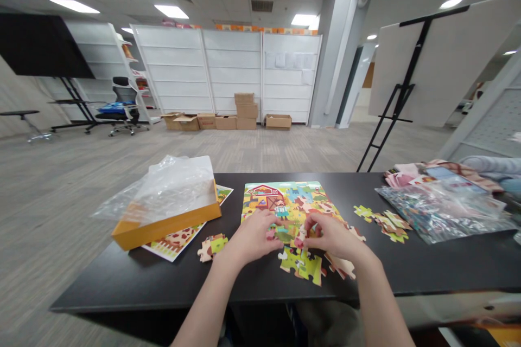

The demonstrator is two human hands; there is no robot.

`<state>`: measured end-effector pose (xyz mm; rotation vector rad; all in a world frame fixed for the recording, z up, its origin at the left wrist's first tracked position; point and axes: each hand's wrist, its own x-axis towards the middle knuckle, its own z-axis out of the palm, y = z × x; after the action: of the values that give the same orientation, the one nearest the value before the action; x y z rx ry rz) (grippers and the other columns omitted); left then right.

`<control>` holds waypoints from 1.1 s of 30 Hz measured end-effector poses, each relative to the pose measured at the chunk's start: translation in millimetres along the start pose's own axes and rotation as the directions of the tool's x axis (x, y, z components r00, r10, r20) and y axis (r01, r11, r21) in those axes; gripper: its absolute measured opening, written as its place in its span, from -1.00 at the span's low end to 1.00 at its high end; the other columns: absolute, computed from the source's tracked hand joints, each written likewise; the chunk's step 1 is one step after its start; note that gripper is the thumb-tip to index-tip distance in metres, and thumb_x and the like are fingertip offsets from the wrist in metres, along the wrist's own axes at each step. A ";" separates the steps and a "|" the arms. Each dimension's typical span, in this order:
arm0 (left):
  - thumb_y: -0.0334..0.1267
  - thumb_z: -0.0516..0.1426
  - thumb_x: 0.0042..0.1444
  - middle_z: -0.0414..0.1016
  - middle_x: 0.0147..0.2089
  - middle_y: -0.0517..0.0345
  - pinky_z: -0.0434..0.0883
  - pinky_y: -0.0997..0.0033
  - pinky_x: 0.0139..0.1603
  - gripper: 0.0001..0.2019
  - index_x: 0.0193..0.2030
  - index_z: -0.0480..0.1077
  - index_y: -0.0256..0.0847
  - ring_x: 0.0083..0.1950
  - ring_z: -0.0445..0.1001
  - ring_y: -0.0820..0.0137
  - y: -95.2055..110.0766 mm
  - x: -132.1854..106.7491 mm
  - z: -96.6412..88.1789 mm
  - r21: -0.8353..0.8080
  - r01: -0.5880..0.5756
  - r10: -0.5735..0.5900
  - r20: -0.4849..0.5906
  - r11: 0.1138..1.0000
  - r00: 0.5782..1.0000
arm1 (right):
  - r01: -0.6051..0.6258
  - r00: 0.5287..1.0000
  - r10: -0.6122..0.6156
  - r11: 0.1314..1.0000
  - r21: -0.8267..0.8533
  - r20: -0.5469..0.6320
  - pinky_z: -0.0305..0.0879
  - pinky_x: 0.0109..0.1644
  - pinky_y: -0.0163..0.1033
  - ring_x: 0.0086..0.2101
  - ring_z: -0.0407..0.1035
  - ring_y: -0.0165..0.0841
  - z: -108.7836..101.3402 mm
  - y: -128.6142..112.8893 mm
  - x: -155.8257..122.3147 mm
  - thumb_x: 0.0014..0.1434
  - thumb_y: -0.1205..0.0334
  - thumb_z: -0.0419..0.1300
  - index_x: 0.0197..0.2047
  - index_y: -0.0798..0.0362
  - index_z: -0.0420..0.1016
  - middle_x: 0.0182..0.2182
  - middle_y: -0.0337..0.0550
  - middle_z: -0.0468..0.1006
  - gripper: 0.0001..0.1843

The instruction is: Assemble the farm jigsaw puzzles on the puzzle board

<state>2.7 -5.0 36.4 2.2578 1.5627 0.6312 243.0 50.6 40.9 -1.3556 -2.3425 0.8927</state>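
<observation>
A colourful farm-scene jigsaw puzzle (262, 195), with a red barn in its upper left, lies partly assembled on the black table. My left hand (254, 236) rests over its lower left part, fingers stretched out and apart. Between thumb and forefinger, my right hand (331, 233) pinches a puzzle piece (300, 239) with pink and white on it, at the puzzle's lower edge. Just below it are loose green puzzle pieces (303, 267). More pieces (342, 265) lie partly under my right wrist. A small pile of pieces (211, 246) sits left of my left hand.
At the left, an orange-edged box (171, 222) holds clear plastic wrapping (166, 184) and stands on a printed picture sheet (175, 244). Further right are loose pieces (391, 225) and a clear bag of pieces (443, 217). The black table (163, 287) ends close to me.
</observation>
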 end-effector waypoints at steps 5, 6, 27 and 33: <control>-0.17 0.28 0.11 0.57 -0.07 0.05 0.39 0.20 0.11 -0.79 -0.12 0.55 -0.13 0.04 0.48 0.16 2.3 11.0 8.1 0.020 -0.037 0.038 -0.045 0.999 0.998 | 0.069 0.996 -0.082 0.964 0.258 0.041 0.27 -0.28 -0.28 -0.37 0.40 -0.37 -0.6 9.9 3.7 0.11 0.13 0.28 -0.33 0.02 0.37 -0.41 -0.26 0.51 -0.81; -0.16 0.27 0.12 0.57 -0.06 0.04 0.40 0.19 0.10 -0.78 -0.11 0.54 -0.15 0.04 0.49 0.16 2.9 12.6 9.4 0.014 -0.037 0.037 -0.052 0.999 0.998 | 0.085 0.994 -0.100 0.947 0.309 0.034 0.28 -0.27 -0.28 -0.37 0.41 -0.36 -0.7 10.8 4.7 0.14 0.11 0.26 -0.32 0.02 0.37 -0.42 -0.27 0.50 -0.81; -0.26 0.17 0.21 0.49 0.19 0.03 0.42 0.18 0.15 -0.59 0.21 0.36 -0.09 0.13 0.49 0.20 7.8 25.9 14.1 -0.052 -0.072 0.061 -0.184 0.996 0.981 | 0.206 0.961 -0.138 0.935 0.288 -0.239 0.40 -0.10 -0.18 -0.24 0.50 -0.29 7.9 17.2 37.8 0.22 -0.02 0.17 -0.14 0.04 0.51 -0.19 -0.10 0.61 -0.69; -0.24 0.15 0.23 0.49 0.20 0.04 0.34 0.12 0.19 -0.58 0.23 0.31 -0.08 0.22 0.43 0.15 -1.2 26.3 10.0 0.098 0.166 -0.130 -0.300 0.981 0.945 | 0.098 0.946 -0.132 0.987 -0.125 -0.295 0.30 0.11 -0.07 -0.05 0.48 -0.19 12.3 25.3 42.6 0.27 0.23 0.08 0.06 -0.04 0.54 0.05 -0.07 0.60 -0.66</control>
<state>15.0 19.9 31.8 2.1809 1.9391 0.8821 231.7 91.8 12.9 -1.2767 -2.2295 0.4883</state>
